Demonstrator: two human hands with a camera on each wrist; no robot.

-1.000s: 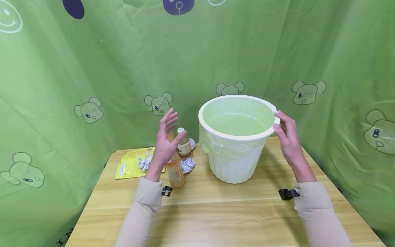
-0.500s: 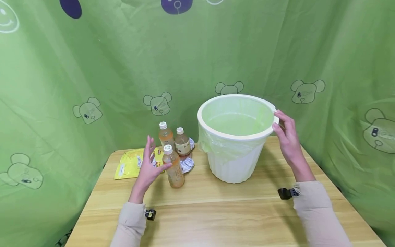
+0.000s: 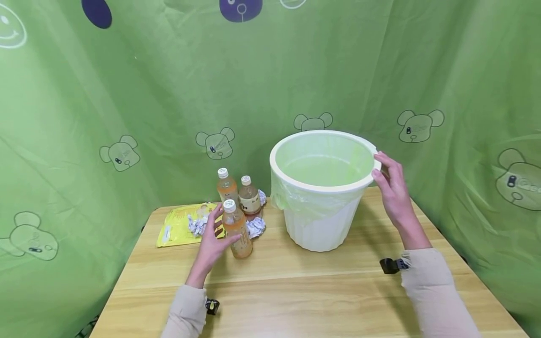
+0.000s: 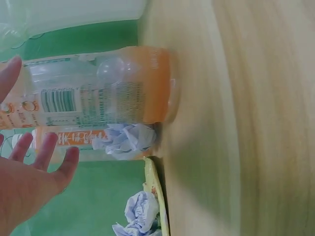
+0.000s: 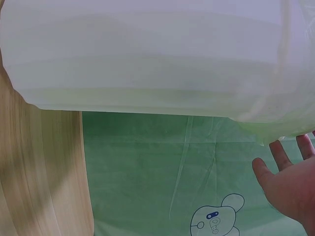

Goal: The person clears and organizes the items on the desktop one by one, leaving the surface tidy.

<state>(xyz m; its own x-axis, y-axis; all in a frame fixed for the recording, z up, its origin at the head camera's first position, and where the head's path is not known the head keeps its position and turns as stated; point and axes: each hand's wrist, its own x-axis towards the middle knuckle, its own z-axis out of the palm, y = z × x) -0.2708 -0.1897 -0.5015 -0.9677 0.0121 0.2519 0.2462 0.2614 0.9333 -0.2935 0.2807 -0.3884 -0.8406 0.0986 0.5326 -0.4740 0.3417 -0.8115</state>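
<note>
In the head view, my left hand (image 3: pixel 211 244) is around the near side of a plastic drink bottle (image 3: pixel 236 230) with a white cap and an orange tint. Its thumb crosses the bottle's front while its fingers stretch out on the far left side. The left wrist view shows these fingers (image 4: pixel 44 152) spread, with a gap to the bottle (image 4: pixel 98 88). My right hand (image 3: pixel 395 192) holds the right rim of a white trash bin (image 3: pixel 319 225) lined with a thin green bag. Part of that grip is hidden behind the rim.
Two more bottles, one orange (image 3: pixel 227 188) and one brownish (image 3: pixel 249 197), stand behind. Crumpled paper balls (image 3: pixel 255 227) lie beside them. At the left, a yellow packet (image 3: pixel 177 225) lies flat under another paper ball (image 3: pixel 197 226). A green curtain (image 3: pixel 262 84) hangs behind the wooden table (image 3: pixel 296 291).
My left hand has come down from in front of the bottles, swung left, then moved right to the nearest bottle. The right hand and the bin have stayed in place.
</note>
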